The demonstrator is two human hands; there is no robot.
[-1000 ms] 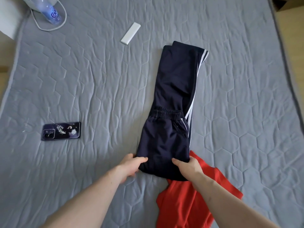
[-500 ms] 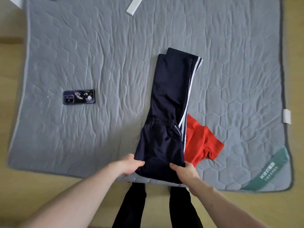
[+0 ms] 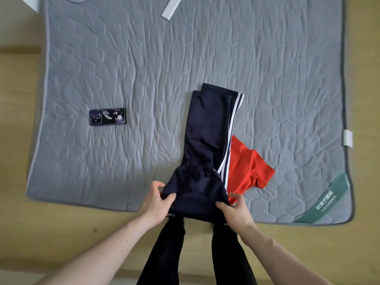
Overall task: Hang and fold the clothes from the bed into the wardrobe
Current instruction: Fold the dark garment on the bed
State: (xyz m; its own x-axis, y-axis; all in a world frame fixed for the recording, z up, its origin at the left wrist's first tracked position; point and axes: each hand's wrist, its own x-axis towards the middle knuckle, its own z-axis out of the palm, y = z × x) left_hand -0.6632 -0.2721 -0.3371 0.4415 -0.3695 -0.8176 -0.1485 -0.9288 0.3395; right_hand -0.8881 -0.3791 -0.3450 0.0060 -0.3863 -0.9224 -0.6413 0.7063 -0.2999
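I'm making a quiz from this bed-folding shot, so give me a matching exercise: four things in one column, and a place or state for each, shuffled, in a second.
Things:
1. trousers
2. red garment
3. phone
4. white bar

Places or states:
A. lying alone on the left of the mattress
B. at the top edge of the view
C. partly tucked under the striped side of another garment
D. near end gripped by the left hand and right hand

Pairs: 1-D, 2-C, 3-A, 4-B

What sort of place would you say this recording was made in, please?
Most likely a bedroom at home: a grey quilted mattress on a wooden floor, with navy track trousers, a red garment and a phone lying on it.
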